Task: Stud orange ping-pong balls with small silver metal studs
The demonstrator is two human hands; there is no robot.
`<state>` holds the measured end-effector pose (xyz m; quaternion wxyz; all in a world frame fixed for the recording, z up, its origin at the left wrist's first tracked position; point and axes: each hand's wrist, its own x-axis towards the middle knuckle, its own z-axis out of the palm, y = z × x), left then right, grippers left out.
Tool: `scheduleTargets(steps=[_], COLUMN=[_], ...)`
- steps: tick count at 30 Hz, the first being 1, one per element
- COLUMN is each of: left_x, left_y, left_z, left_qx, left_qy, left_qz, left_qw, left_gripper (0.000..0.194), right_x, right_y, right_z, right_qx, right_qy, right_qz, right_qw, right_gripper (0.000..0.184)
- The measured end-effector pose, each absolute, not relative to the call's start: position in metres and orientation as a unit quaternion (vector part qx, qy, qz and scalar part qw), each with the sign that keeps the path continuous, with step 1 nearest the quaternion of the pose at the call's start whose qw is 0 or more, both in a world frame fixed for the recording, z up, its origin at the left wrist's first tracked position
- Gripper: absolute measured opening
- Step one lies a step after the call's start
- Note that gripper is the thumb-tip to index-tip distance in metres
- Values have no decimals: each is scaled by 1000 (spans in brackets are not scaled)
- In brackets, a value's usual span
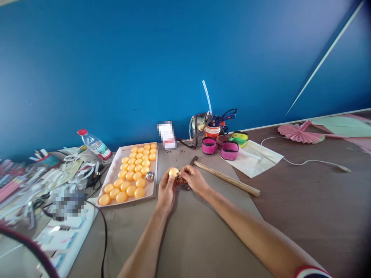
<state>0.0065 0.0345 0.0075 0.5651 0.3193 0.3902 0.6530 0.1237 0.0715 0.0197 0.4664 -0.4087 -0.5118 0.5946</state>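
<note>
My left hand is closed around an orange-yellow ball that looks like a ping-pong ball. At the ball's right side, the fingers of my right hand pinch together by a tiny shiny piece, too small to name. Below my right fingers, small metallic bits lie on the table, partly hidden. A hammer with a wooden handle rests just right of my right hand. To the left, a shallow white box holds rows of similar balls and one silver ball.
A plastic bottle leans behind the box. Cables and clutter cover the left side. Pink fabric-like cups, a glue-gun-like tool, white paper and a pink paper fan lie at the back and right.
</note>
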Motion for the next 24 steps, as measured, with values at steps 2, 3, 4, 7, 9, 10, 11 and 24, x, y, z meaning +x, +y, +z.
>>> scheduleTargets(steps=[2, 3, 4, 7, 9, 10, 11, 24], left_x=[7, 6, 6, 5, 5, 5, 5, 3], left_y=[35, 35, 34, 34, 34, 33, 34, 35], left_z=[11, 12, 13, 14, 15, 16, 16, 15], left_qx=[313, 309, 305, 294, 294, 296, 297, 284], left_qy=[384, 382, 381, 378, 371, 367, 364, 365], left_qz=[650, 648, 647, 644, 646, 648, 650, 658], left_qw=[576, 582, 586, 596, 598, 598, 597, 595], left_gripper=[33, 31, 30, 30, 30, 29, 29, 28], right_x=[130, 133, 137, 148, 152, 152, 152, 146], right_y=[76, 78, 80, 83, 81, 80, 78, 82], right_z=[21, 21, 21, 21, 20, 19, 19, 5], right_qx=[-387, -389, -396, -407, -409, -410, -412, -416], right_qy=[-558, -592, -631, -754, -825, -851, -868, -879], right_qz=[565, 530, 477, 305, 199, 155, 120, 91], right_qw=[469, 466, 467, 416, 334, 289, 249, 214], right_gripper=[19, 19, 18, 17, 18, 18, 19, 16])
